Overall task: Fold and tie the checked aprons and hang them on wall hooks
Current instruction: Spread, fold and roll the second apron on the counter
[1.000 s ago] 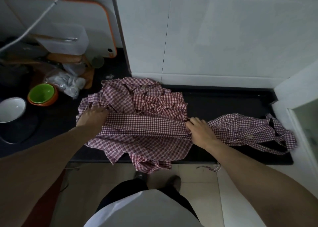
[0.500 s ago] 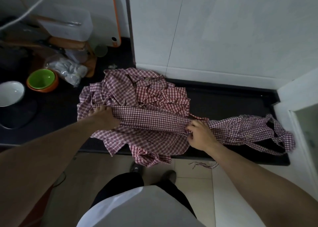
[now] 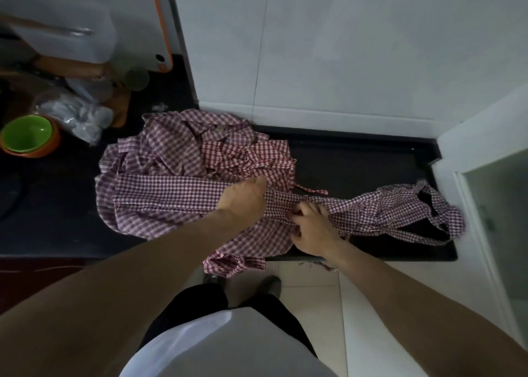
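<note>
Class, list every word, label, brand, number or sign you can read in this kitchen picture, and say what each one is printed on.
None: no readable text anywhere.
Checked aprons: only the check pattern, no label in view.
Green bowl: plain.
Clear plastic container: blurred, no print made out.
Wall tiles: blank.

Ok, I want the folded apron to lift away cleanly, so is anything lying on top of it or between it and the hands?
Nothing visible does. Both the left hand and right hand are already on the folded apron, which lies on top of the apron pile.
</note>
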The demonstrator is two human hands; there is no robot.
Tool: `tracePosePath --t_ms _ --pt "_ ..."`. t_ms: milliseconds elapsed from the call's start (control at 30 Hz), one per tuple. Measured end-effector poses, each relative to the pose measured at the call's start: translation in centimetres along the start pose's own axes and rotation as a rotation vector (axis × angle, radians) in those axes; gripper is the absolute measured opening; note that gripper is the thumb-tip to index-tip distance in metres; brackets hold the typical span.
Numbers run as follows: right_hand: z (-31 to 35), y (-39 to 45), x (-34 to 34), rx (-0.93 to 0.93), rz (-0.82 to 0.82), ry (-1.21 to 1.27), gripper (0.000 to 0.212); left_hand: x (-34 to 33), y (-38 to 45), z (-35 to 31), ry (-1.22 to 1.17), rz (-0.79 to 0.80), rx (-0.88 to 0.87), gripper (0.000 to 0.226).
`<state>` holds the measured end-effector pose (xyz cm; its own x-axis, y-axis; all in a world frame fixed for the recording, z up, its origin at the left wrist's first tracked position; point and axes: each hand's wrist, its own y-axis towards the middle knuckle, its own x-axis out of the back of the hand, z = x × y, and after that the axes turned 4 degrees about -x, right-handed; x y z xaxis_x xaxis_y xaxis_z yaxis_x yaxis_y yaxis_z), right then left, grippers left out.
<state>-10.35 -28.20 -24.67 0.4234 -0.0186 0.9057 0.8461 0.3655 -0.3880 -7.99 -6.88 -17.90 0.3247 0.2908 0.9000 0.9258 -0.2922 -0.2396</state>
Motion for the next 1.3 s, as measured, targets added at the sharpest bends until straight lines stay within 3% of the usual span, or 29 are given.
tracePosePath --t_ms 167,267,333,400,467,600,700,800,867,967,1067,1167,1300 --pt "-0.3 -1.2 -1.3 0.027 -0.008 0.087 0.053 -2.9 2.4 -3.2 -0.039 0.224 -0.034 0.029" --pt "-1.2 -2.0 -1.7 -0.014 -0.029 0.319 0.040 -4.9 3.1 -2.7 0.007 0.410 0.016 0.049" --pt "-2.6 -2.3 -1.4 -0.106 -0.168 0.349 0.027 -5.8 3.5 -2.6 0.063 0.493 0.046 0.062" --pt "-4.6 -2.3 -0.8 -0.231 -0.319 0.309 0.019 -6.2 3.7 -2.8 0.087 0.514 0.090 0.065" --pt "-7.2 -2.5 -0.3 -0.331 -0.367 0.240 0.020 -6.6 4.0 -3.3 0.096 0.535 0.126 0.068" --pt "-11.9 -4.5 -0.8 -0.362 -0.340 0.119 0.018 -6.8 4.9 -3.6 0.042 0.563 0.220 0.071" --pt "-14.3 -6.7 -2.4 -0.342 -0.295 0.237 0.016 -6.8 5.5 -4.2 0.000 0.559 0.294 0.071" --pt "-15.4 -7.3 -3.5 -0.356 -0.272 0.336 0.019 -7.0 6.2 -6.2 0.106 0.527 0.400 0.074" --pt "-15.5 -6.9 -3.7 -0.373 -0.274 0.361 0.020 -7.2 6.9 -8.1 0.231 0.434 0.323 0.062" --pt "-15.9 -6.8 -3.9 -0.334 -0.265 0.401 0.022 -8.2 7.6 -11.1 0.182 0.299 -0.035 0.032" --pt "-17.0 -7.3 -3.8 -0.255 -0.201 0.410 0.033 -9.5 7.7 -12.6 0.107 0.309 -0.258 0.040" --pt "-18.3 -7.7 -3.4 -0.221 -0.157 0.341 0.040 -11.5 7.6 -12.4 0.121 0.402 -0.231 0.059" --pt "-18.9 -7.2 -2.5 -0.162 -0.133 0.228 0.027 -12.6 7.5 -12.2 0.142 0.399 -0.174 0.062"
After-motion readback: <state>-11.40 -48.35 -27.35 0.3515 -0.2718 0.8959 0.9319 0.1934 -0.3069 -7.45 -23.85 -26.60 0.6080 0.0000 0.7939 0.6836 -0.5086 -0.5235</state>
